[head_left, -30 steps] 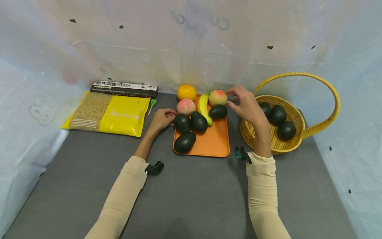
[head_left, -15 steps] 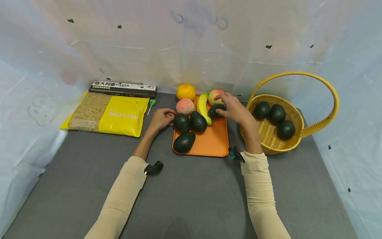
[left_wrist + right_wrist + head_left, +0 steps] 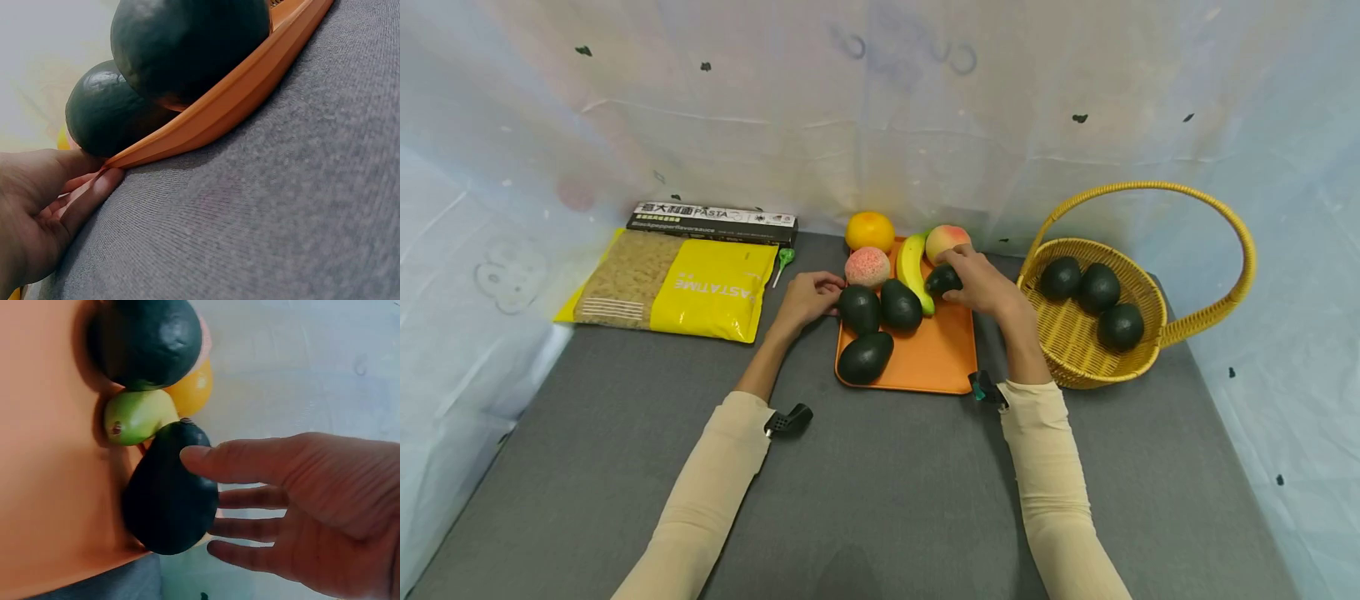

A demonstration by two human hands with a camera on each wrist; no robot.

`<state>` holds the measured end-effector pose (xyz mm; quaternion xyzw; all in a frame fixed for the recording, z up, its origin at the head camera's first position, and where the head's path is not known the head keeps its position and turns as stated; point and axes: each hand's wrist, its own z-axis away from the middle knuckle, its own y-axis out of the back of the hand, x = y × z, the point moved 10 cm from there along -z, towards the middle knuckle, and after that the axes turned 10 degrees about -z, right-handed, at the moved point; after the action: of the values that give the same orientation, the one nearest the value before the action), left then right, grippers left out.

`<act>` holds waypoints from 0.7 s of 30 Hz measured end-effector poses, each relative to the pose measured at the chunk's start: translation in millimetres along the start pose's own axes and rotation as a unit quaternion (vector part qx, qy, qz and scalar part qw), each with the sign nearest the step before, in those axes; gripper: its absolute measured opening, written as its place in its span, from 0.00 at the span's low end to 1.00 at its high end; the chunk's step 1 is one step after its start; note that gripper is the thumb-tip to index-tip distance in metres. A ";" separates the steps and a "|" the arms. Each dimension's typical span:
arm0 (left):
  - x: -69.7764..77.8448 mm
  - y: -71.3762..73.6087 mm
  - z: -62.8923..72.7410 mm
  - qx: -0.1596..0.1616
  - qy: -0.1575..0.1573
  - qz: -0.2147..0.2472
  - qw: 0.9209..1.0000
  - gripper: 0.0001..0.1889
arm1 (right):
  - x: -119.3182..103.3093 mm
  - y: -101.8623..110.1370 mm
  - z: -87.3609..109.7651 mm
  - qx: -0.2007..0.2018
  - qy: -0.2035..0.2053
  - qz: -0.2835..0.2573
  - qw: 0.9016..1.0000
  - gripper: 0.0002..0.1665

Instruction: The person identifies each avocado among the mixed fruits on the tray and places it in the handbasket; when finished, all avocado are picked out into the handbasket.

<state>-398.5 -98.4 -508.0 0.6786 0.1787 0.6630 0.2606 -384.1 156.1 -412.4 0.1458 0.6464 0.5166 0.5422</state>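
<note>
My left hand pinches the left rim of the orange tray, thumb above and fingers below in the left wrist view. On the tray's right side, my right hand holds a dark green avocado. Its thumb lies across the near face and the other fingers are behind. That avocado rests against the tray, between a banana and the right edge. Several more avocados lie on the tray's left half. Behind them sit a speckled pink peach, an orange and another peach.
A yellow wicker basket with a tall handle stands on the right, holding 3 avocados. On the left lie a yellow pasta bag, a black pasta box and a green lollipop. A pale curtain closes the back.
My right hand has moved left and down from beside the far peach onto the avocado at the tray's right, and now grips it. The left hand stays at the tray rim.
</note>
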 end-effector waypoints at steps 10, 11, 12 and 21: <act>4.0 0.1 -3.4 0.006 -0.006 -0.022 1.000 0.14 | 11.3 -0.8 -1.0 0.009 -0.023 0.024 0.999 0.33; 4.1 0.5 -3.5 0.007 -0.006 -0.023 1.000 0.14 | 10.9 -0.3 -1.3 0.014 -0.021 0.026 0.999 0.33; 3.9 0.9 -3.4 0.008 -0.006 -0.025 1.000 0.14 | 10.9 0.2 -1.4 0.018 -0.020 0.029 0.999 0.32; -0.5 0.2 -0.9 0.004 0.003 -0.015 1.000 0.14 | 5.9 2.1 -0.6 0.038 -0.012 0.020 0.999 0.29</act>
<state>-399.5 -98.7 -508.3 0.6753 0.1922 0.6602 0.2667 -387.6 161.1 -414.0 0.1855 0.6555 0.5010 0.5338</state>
